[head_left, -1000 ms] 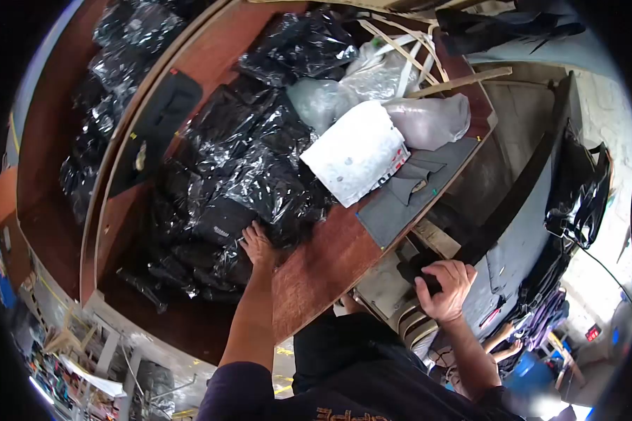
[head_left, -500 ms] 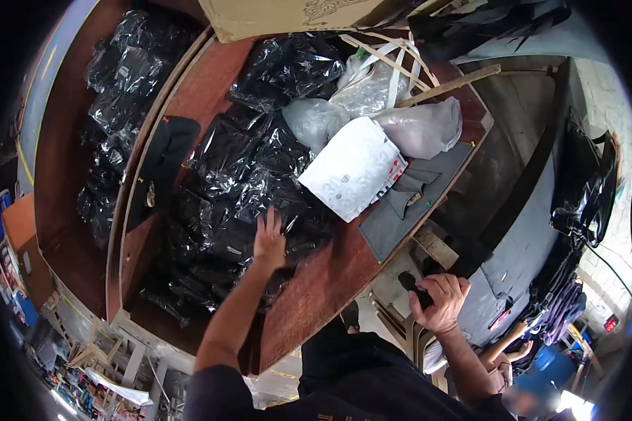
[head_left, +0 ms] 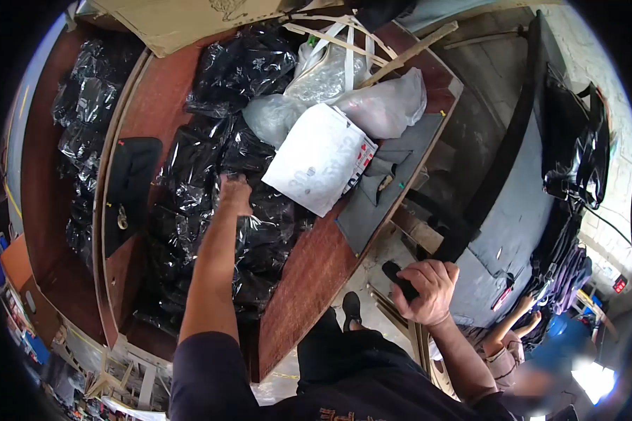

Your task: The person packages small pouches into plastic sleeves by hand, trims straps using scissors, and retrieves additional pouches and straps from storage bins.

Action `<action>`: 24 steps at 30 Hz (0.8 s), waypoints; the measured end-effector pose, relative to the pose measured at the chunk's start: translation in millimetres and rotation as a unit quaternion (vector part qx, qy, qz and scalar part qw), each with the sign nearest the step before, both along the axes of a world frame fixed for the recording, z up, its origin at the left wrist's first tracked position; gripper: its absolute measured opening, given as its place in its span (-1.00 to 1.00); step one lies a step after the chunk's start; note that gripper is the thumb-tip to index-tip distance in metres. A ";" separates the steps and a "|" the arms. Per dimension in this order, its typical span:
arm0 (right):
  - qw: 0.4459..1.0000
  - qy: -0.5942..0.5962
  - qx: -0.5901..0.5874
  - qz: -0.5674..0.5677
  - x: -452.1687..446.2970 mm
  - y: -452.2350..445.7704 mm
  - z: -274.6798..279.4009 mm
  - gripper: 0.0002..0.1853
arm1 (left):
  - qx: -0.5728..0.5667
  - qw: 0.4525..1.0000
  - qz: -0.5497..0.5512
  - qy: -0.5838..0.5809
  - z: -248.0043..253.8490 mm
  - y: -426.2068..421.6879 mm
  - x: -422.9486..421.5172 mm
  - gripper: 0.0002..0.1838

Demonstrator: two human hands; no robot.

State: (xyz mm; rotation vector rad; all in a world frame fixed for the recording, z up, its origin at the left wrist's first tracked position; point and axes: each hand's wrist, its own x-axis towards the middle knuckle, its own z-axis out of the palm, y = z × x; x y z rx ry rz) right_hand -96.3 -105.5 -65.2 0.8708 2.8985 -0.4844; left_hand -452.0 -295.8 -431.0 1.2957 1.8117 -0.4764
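My left hand (head_left: 235, 195) reaches into the wooden bin, its fingers bent and closed at the glossy plastic of a black package (head_left: 268, 214). Its fingertips are partly hidden. More black plastic-wrapped packages (head_left: 189, 158) lie stacked around it. My right hand (head_left: 428, 289) is off to the right, outside the bin, with curled fingers. A dark, rounded object (head_left: 400, 279) shows between its thumb and fingers; I cannot make out its kind. To the right of my left hand, a white printed sheet or bag (head_left: 312, 161) lies over the packages.
Clear plastic bags (head_left: 390, 109) and wooden sticks (head_left: 414, 52) lie at the bin's far end. Grey fabric pieces (head_left: 383, 179) rest on its right edge (head_left: 295, 323). A second bin with black packages (head_left: 84, 126) is at left. Another person's arms (head_left: 509, 330) show at lower right.
My left hand has moved forward and left over the packages, and its spread fingers have closed on the plastic. The view has shifted; my right hand keeps its curled pose.
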 end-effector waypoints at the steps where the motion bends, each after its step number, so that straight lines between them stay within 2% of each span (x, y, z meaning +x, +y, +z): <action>1: 1.000 0.005 0.001 -0.003 -0.4 0.2 1.3 -0.75 | 0.016 0.999 0.036 0.001 9.0 -11.2 9.7 -0.36; 4: 1.000 0.019 0.001 0.001 1.6 -1.6 3.4 -0.76 | 0.090 0.979 0.182 0.000 62.7 -52.3 44.1 -0.43; 6: 1.000 0.029 0.007 0.001 6.3 -3.3 4.1 -0.78 | 0.146 0.946 0.288 0.003 103.3 -91.2 69.6 -0.49; 7: 0.999 0.032 0.013 0.001 8.2 -4.0 3.0 -0.79 | 0.188 0.923 0.336 0.008 119.4 -113.1 81.3 -0.52; 9: 0.998 0.052 0.020 0.005 8.4 -7.3 2.8 -0.79 | 0.205 0.834 0.507 -0.074 173.4 -151.4 97.5 -0.52; 11: 0.999 0.048 0.021 0.007 10.0 -8.6 6.9 -0.78 | 0.334 0.747 0.556 -0.146 245.2 -166.0 117.5 -0.67; 12: 0.999 0.045 0.025 0.004 13.5 -9.4 10.2 -0.77 | 0.347 0.747 0.549 -0.140 282.0 -165.6 127.5 -0.67; 14: 0.996 0.091 0.012 0.020 20.4 -11.8 12.6 -0.74 | 0.381 0.660 0.617 -0.198 350.4 -155.9 148.5 -0.80; 16: 0.988 0.146 -0.023 0.052 29.6 -9.5 23.8 -0.69 | 0.423 0.650 0.604 -0.185 401.3 -141.3 173.1 -0.79; 18: 0.938 0.285 -0.198 0.009 44.8 -36.6 40.5 -0.68 | 0.472 0.628 0.597 -0.165 431.4 -110.3 200.4 -0.75; 19: 0.896 0.351 -0.272 -0.024 50.4 -58.4 50.5 -0.67 | 0.483 0.631 0.581 -0.174 441.6 -95.0 213.1 -0.75; 21: 0.843 0.417 -0.328 -0.096 67.2 -84.1 61.2 -0.70 | 0.503 0.613 0.577 -0.194 461.8 -76.9 239.6 -0.75; 23: 0.688 0.451 -0.515 -0.241 86.2 -78.9 58.7 -0.71 | 0.517 0.613 0.560 -0.209 473.3 -57.5 263.3 -0.74; 24: 0.587 0.457 -0.596 -0.301 95.4 -73.1 59.9 -0.72 | 0.544 0.638 0.511 -0.191 472.2 -46.4 273.8 -0.74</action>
